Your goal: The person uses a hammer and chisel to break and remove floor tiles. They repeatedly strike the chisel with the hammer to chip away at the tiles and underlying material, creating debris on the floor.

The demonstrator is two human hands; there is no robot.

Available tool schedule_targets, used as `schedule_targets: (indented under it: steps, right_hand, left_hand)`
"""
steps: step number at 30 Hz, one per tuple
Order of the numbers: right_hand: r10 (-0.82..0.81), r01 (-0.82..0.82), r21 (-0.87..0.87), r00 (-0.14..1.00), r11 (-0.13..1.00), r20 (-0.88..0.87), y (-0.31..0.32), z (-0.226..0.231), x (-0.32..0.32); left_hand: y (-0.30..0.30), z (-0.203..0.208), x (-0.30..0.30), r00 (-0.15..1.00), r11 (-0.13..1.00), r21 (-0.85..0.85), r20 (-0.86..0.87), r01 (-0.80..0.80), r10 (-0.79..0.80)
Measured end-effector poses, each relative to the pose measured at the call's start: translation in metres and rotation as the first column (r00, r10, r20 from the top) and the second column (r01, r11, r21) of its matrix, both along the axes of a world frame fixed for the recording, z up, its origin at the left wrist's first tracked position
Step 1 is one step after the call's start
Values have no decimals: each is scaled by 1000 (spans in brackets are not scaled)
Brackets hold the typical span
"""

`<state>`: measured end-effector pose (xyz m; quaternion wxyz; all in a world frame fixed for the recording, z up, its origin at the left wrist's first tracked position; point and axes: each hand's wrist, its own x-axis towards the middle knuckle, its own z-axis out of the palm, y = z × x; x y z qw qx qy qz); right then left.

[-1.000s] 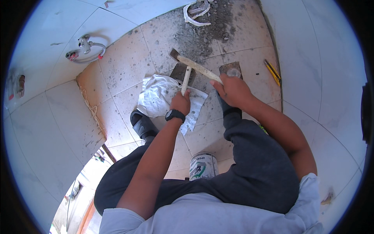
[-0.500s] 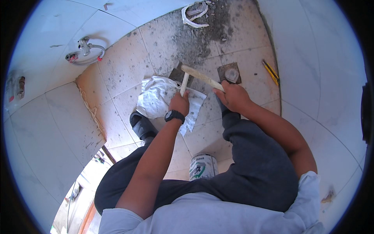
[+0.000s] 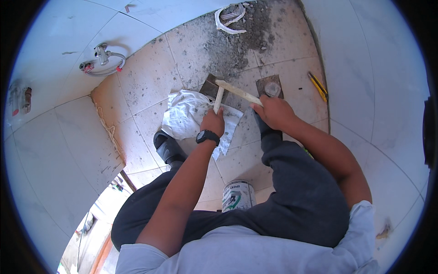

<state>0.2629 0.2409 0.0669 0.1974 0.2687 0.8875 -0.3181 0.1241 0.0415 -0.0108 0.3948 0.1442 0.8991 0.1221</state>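
My left hand (image 3: 212, 122) is closed around a short, pale strip-like tool (image 3: 219, 100) that points away from me. My right hand (image 3: 275, 111) grips a longer pale, flat stick-like tool (image 3: 239, 92), slanting up to the left. The two tools meet or cross near their far ends; their exact kind is unclear. Just beyond them is a dark square patch or plate (image 3: 209, 86) on the floor, partly covered. A crumpled white cloth or bag (image 3: 184, 114), spotted with grey, lies left of and under my left hand.
A square drain with a round cap (image 3: 272, 88) is beyond my right hand. A yellow utility knife (image 3: 318, 86) lies near the right wall. Grey rubble (image 3: 237, 50) and a broken white ring (image 3: 230, 29) are farther off. A paint can (image 3: 238, 195) stands between my legs.
The view has shifted very slightly. Both hands keep their grips, with the two tools in nearly the same crossed position.
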Motion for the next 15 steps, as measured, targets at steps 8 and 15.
schedule_targets:
  steps: [8, 15]
  right_hand:
    - [-34, 34, -6, 999, 999, 40, 3, -1, 1]
    - [-64, 61, -41, 995, 997, -71, 3, 0, 2]
  left_hand:
    - [1, -1, 1, 1000, 1000, -17, 2, 9, -9]
    - [1, 0, 5, 1000, 999, -37, 17, -19, 20]
